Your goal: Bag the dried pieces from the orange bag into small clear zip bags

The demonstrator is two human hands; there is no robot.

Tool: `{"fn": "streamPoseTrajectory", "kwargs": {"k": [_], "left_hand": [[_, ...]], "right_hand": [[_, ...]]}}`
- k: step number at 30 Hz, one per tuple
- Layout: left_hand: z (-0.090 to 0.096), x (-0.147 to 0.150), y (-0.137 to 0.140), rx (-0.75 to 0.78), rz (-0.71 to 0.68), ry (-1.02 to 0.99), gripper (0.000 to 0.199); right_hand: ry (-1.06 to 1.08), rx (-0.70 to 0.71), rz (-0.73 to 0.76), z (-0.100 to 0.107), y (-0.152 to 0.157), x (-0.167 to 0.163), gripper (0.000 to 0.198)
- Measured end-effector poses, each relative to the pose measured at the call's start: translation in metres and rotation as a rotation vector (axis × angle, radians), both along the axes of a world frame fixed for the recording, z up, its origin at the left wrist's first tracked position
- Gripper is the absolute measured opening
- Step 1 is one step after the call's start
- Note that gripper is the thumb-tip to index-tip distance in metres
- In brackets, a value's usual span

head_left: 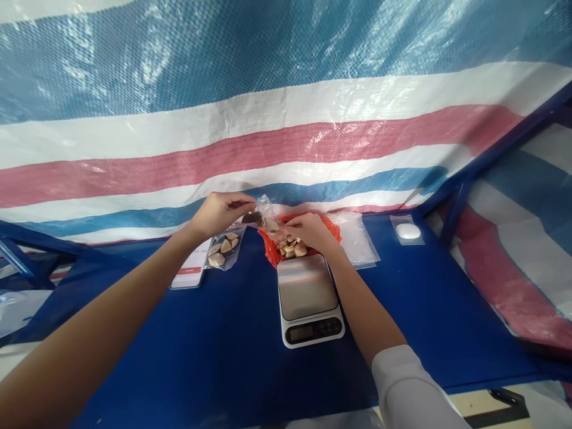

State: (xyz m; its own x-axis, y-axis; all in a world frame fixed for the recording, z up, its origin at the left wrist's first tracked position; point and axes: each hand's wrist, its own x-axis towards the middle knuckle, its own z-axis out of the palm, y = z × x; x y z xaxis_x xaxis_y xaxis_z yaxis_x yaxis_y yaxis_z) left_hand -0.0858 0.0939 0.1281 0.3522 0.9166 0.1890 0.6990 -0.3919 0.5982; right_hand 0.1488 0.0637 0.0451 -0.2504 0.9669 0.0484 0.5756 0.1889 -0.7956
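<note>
My left hand pinches the edge of a small clear plastic bag, which hangs tilted and holds a few dark and pale pieces. Against the bag's right side my right hand has its fingers pressed together; what lies between them is hidden. Below both hands an orange-red plastic bag lies spread out, with several pale brown dried slices on it. Just in front of it stands a white kitchen scale with a bare steel plate and a dark display.
Left of the scale lie a filled clear bag of slices and a phone showing a timer. Flat clear bags lie on the right, and a white oval object in a clear bag farther right. Striped sheeting rises behind the blue table.
</note>
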Motion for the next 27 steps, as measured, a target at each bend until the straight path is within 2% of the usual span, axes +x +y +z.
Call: {"fn": "streamPoseTrajectory", "kwargs": {"k": [5,9,15,18,27], "left_hand": [[-0.004,0.0,-0.001,0.001,0.004,-0.051,0.04],[-0.002,-0.001,0.0,0.005,0.008,-0.047,0.04],[0.006,0.005,0.0,0.007,-0.024,-0.018,0.038],[0.008,0.007,-0.001,0.0,-0.038,0.003,0.036],[0.013,0.005,-0.001,0.037,0.002,-0.022,0.035]], "right_hand": [[0.096,-0.035,-0.064,0.005,-0.001,0.005,0.02],[0.147,-0.043,-0.088,0.007,-0.001,0.01,0.023],[0.368,-0.248,-0.104,0.011,-0.001,0.016,0.017],[0.403,-0.323,-0.102,0.01,-0.002,0.016,0.013],[0.319,-0.159,-0.134,0.0,0.002,0.018,0.017]]}}
